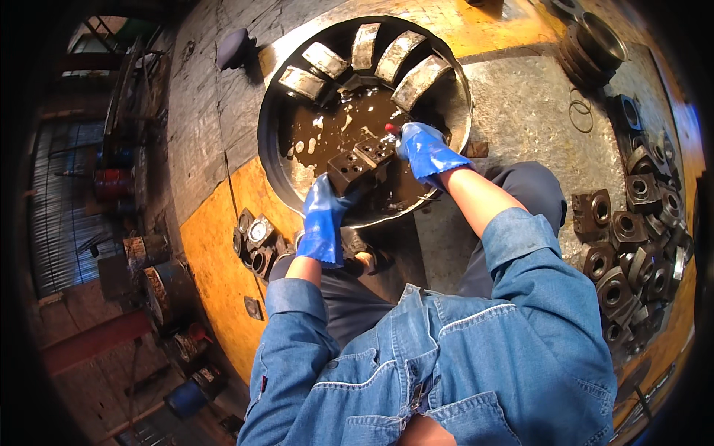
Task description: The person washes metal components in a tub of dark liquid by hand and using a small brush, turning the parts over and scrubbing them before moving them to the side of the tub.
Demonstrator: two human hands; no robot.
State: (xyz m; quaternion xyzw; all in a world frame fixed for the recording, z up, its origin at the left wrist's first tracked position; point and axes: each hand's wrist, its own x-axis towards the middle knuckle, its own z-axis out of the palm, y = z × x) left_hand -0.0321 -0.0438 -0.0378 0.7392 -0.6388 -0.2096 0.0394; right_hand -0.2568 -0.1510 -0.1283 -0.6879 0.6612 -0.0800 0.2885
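My left hand (pixel 323 223), in a blue rubber glove, is closed on the near end of a dark metal block (pixel 349 171) with several round holes. The block is held over a wide round metal basin (pixel 269 126) of murky brown liquid. My right hand (pixel 431 154), gloved the same way, is wrapped round a tool with a red end (pixel 393 129), just right of the block. The tool's working end is hidden or too small to make out. Several curved metal segments (pixel 364 46) lean side by side along the basin's far wall.
Many dark metal blocks with round bores (pixel 613 292) are heaped at the right. Stacked metal rings (pixel 587 52) stand at the far right, near thin wire rings (pixel 581 117). Small metal parts (pixel 260 230) lie left of my left glove. A dark rounded object (pixel 233 49) sits beyond the basin.
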